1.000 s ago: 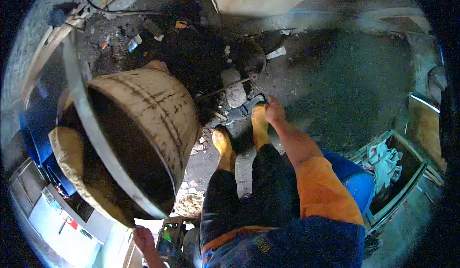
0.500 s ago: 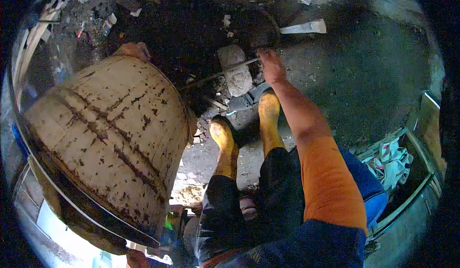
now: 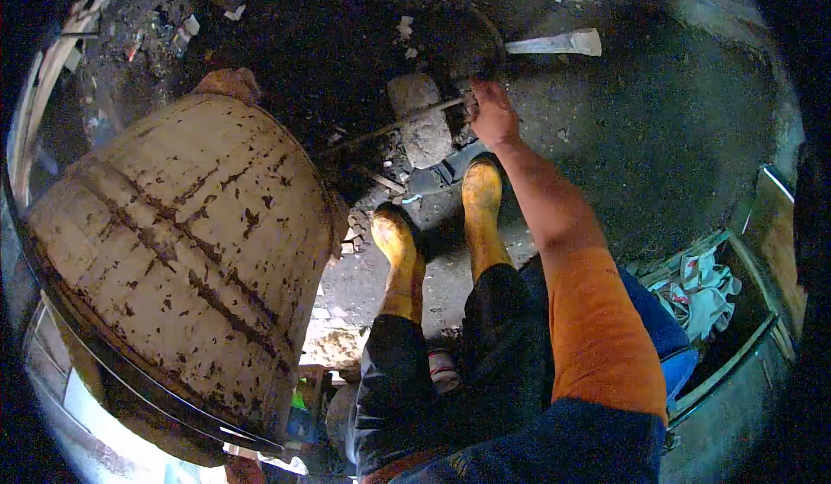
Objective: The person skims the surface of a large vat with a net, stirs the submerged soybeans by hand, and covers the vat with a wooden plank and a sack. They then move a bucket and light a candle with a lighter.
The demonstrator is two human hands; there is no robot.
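My right hand (image 3: 493,113) is closed on the end of a thin rod (image 3: 441,107), reaching ahead of my boots. The rod runs left over a rough grey stone block (image 3: 424,133) toward the mouth of a large tub (image 3: 190,233); its far end is lost in dark ground. Cream coloured and streaked with dark dirt, the tub lies tilted on my left. At the bottom edge near the tub's base, a reddish-brown shape (image 3: 245,469) may be part of my left hand; its fingers cannot be made out.
My yellow boots (image 3: 483,188) stand on dirty ground behind the block. A pale flattened tube-like piece (image 3: 558,43) lies beyond my right hand. At right, a wooden-edged container (image 3: 744,337) holds crumpled pale cloth or bags (image 3: 705,293). Scraps litter the far left ground.
The view has shifted slightly, and the tub appears a little further left. My right hand keeps its grip on the rod, which sits slightly higher in view.
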